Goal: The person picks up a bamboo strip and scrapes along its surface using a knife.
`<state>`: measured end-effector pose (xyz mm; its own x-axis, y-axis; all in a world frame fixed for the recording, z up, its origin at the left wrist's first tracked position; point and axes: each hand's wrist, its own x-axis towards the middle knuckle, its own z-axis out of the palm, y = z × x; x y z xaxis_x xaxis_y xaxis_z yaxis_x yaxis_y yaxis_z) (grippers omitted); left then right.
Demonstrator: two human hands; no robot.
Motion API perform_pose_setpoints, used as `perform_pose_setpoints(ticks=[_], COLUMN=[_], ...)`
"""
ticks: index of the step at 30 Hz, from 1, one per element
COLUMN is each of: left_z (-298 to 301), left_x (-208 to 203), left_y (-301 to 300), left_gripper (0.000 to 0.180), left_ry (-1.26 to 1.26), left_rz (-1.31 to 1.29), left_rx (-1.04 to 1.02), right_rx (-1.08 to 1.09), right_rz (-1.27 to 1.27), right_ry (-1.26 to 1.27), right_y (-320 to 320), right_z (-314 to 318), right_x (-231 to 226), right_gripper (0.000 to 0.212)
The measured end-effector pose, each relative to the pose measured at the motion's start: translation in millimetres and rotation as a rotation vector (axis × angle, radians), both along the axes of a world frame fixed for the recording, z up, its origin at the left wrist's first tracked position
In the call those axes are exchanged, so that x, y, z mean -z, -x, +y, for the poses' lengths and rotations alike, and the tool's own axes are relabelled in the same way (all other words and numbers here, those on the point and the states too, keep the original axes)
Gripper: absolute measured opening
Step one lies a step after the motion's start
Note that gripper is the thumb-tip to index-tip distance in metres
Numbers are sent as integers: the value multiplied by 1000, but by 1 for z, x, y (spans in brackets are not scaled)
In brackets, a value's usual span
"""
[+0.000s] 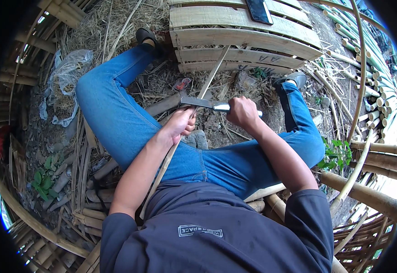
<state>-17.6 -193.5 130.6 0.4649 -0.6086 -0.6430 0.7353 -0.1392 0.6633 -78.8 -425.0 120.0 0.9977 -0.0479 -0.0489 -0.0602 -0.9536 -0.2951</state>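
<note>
My left hand (180,123) is closed around a long, pale bamboo strip (214,73). The strip slants from beside my left hip, between my legs, up to the front of a wooden crate. In my right hand (244,112) is the handle of a knife with a wide, dark grey blade (197,102); the handle's light end shows past my fist. Just beyond my left fist, the blade lies across the strip and appears to touch it. Where the cutting edge meets the strip is too small to make out.
Ahead stands the slatted wooden crate (216,40), with a phone (259,11) on top. Cut bamboo poles (380,86) are piled at the right. A clear plastic bag (71,68) lies at the left. Between my legs are a stone (195,140) and a thick bamboo piece (163,105).
</note>
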Motion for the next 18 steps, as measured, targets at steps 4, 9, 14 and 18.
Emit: perform_pose_setpoints(ticks=[4,9,14,18], left_z=[-1,0,3,1], left_x=[-1,-6,-3,-4], left_y=[0,1,-1,1], left_gripper=[31,29,30,30], left_ry=[-20,17,54,37], left_rz=[15,47,61,49], left_rx=[-4,-14,12,-21], right_rx=[12,324,273,245], right_rz=[29,79,37,13], right_ry=[17,-11,-2,8], right_y=[-1,-11,-7,-10], right_z=[-4,-35,-48,-48], right_x=[0,2,6,3], right_gripper=[11,17,18,20])
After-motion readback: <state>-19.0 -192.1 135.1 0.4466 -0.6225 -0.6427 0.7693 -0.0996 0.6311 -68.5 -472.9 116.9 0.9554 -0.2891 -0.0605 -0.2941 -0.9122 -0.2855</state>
